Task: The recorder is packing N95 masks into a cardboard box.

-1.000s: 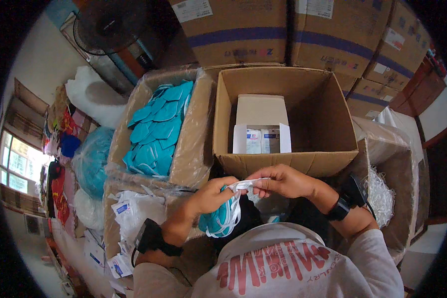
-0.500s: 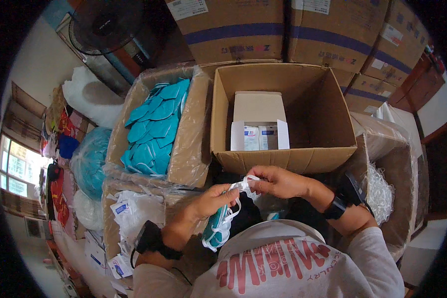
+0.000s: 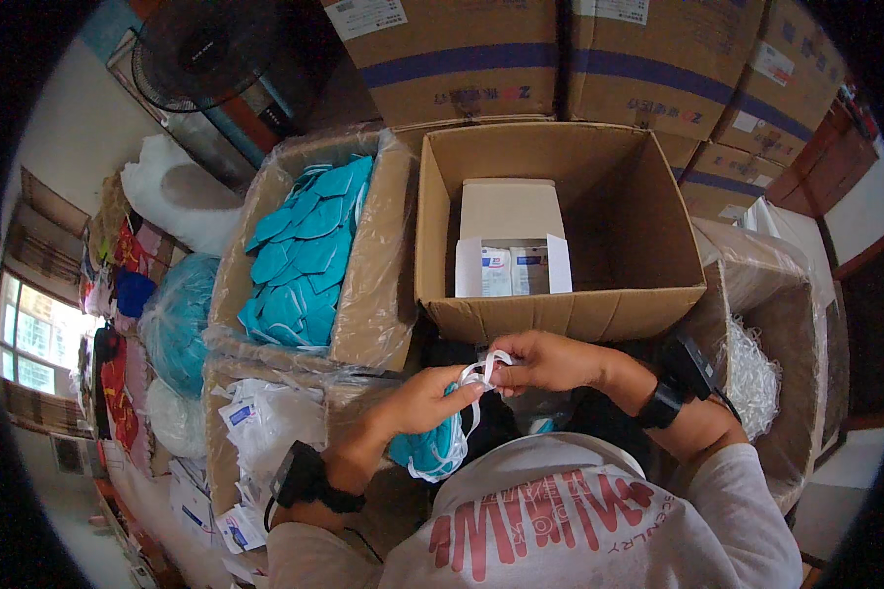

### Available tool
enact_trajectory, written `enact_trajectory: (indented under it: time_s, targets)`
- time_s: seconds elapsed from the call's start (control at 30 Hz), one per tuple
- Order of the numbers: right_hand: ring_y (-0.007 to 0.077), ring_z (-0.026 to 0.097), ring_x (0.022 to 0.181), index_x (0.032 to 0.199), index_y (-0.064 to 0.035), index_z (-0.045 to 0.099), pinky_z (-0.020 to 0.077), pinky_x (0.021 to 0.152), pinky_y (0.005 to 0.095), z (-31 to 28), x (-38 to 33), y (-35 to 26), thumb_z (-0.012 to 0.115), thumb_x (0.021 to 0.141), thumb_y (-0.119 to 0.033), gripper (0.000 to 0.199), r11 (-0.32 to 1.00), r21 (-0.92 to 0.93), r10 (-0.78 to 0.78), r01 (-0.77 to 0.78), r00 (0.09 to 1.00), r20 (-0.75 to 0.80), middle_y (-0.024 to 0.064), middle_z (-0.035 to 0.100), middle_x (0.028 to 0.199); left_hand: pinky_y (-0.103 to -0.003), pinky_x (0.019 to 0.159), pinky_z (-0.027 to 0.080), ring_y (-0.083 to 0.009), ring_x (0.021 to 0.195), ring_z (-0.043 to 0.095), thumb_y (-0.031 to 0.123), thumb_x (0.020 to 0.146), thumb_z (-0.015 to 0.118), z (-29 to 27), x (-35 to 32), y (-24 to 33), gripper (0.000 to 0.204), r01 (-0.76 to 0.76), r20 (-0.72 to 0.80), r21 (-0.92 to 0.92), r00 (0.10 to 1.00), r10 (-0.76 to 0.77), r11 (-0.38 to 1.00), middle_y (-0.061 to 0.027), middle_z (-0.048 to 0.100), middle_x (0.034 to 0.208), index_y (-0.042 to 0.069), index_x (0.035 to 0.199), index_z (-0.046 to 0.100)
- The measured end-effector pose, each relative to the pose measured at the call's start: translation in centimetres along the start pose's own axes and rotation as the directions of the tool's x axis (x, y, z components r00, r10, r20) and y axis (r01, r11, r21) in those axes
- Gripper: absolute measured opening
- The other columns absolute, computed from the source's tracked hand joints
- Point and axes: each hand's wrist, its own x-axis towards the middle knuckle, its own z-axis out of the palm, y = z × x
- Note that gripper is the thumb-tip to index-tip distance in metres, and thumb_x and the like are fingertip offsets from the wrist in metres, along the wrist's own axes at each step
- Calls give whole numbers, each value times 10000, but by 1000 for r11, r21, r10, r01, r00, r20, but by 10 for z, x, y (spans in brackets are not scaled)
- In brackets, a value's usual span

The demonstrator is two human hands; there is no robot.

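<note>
Nearest: a person's pale grey shirt with red print (image 3: 570, 520) fills the lower edge; both forearms come up from it, each with a black wrist device.
Mask: a teal fabric face mask with white elastic loops (image 3: 432, 447) hangs just in front of the chest, between the two hands.
Left hand: the left hand (image 3: 417, 401) is curled round the mask's upper edge, fingers closed on the teal fabric.
Right hand: the right hand (image 3: 545, 361) is turned inward, thumb and fingertips pinching the white loop (image 3: 483, 371) where it meets the left hand.
Left side: a plastic-lined cardboard box of white sachets (image 3: 265, 432), then a plastic-lined cardboard box stacked with teal masks (image 3: 304, 260).
Middle: an open brown cardboard carton (image 3: 560, 309) holding a small white carton with its flaps open (image 3: 511, 250).
Right side: a plastic-lined box of white loops (image 3: 751, 368).
Far: sealed brown cartons with blue stripes (image 3: 462, 54) and a black fan (image 3: 201, 44) against the wall.
</note>
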Motion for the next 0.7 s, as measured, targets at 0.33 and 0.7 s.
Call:
enact_trajectory:
  time_s: [0.33, 0.7]
  targets:
    - [170, 583, 699, 927, 0, 522, 460, 658, 313, 8, 1, -4, 497, 879, -189, 197, 926, -374, -68, 40, 996, -62, 109, 596, 744, -264, 610, 417, -82, 677, 475, 292, 900, 457, 0, 5, -6, 294, 55, -119, -51, 991, -61, 997, -24, 543, 723, 18, 946, 551]
    - [322, 528, 652, 897, -17, 472, 409, 610, 396, 6, -8, 2, 428, 905, -232, 219, 808, -585, -157, 70, 982, -100, 176, 532, 716, -226, 606, 405, -63, 673, 464, 315, 914, 424, -7, 1, -19, 284, 100, -98, -71, 989, -107, 992, 27, 485, 720, 56, 883, 536]
